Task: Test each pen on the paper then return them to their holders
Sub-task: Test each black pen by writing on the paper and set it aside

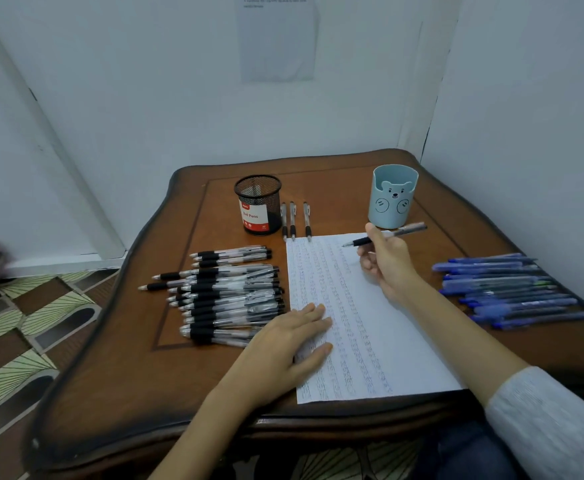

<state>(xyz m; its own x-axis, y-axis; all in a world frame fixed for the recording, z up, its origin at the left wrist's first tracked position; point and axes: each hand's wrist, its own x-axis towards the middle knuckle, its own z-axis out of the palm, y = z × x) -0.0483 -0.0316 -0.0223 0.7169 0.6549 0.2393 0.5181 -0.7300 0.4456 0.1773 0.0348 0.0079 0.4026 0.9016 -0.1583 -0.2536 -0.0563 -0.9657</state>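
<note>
Wooden table (145,375) carries everything, and its near edge is my first worry. The paper (370,323) under my grip runs right up to that edge. My left hand (290,341) lies flat on the sheet's left margin, fingers straight; if it lifts, a stroke could drag the sheet toward my lap.

Left of my grip, beyond that flat hand, the black-grip pens (228,292) lie in a loose heap. A careless wrist would roll them, and I judge tested and untested could get mixed. Right of my grip the blue pens (508,292) are heaped near the table's right edge, where a nudge from my sleeve (543,417) might send some off.

Just beyond my grip stands the blue bear holder (392,199), close to the pen's rear end; a hasty lift could knock it. The mesh holder (258,204) stands farther off to the left, with three pens (293,220) lying beside it and ending at the sheet's far edge.

My right hand (386,261) is closed round a black pen (384,237) behind its rubber grip, tip aimed left over the sheet's top. I cannot tell whether it touches. Held that far back, it may skid.
</note>
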